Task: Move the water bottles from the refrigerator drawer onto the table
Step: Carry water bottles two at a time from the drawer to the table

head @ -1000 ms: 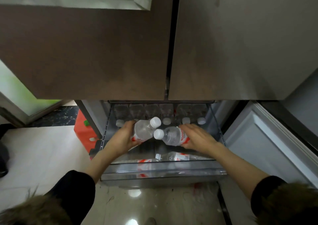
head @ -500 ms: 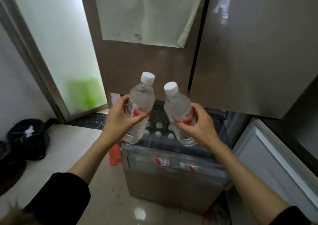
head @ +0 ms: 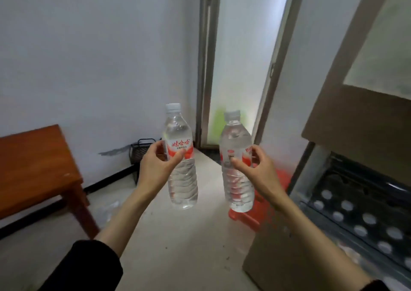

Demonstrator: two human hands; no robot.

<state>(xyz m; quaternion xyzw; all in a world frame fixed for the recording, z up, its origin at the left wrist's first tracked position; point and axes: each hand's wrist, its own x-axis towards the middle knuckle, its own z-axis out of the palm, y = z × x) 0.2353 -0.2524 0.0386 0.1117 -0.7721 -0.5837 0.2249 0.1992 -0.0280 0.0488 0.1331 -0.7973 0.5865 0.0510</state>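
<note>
My left hand (head: 155, 166) grips a clear water bottle (head: 181, 175) with a red and white label, held upright in the air. A second water bottle (head: 238, 179) of the same kind stands upright in my right hand (head: 258, 170), which grips it at the label. Both bottles hang above the floor in mid-view. The open refrigerator drawer (head: 347, 213) lies at the lower right, with several white bottle caps (head: 369, 218) showing inside. The corner of a brown wooden table (head: 33, 168) is at the far left.
The brown refrigerator door (head: 360, 117) fills the right side. A red plastic item (head: 249, 218) sits on the floor by the drawer. A black wire basket (head: 142, 150) stands against the white wall. A frosted glass door (head: 242, 57) is straight ahead.
Both hands lifted the bottles out of the drawer and stood them upright. My view swung left, so the drawer slid to the right edge and the wooden table came into sight.
</note>
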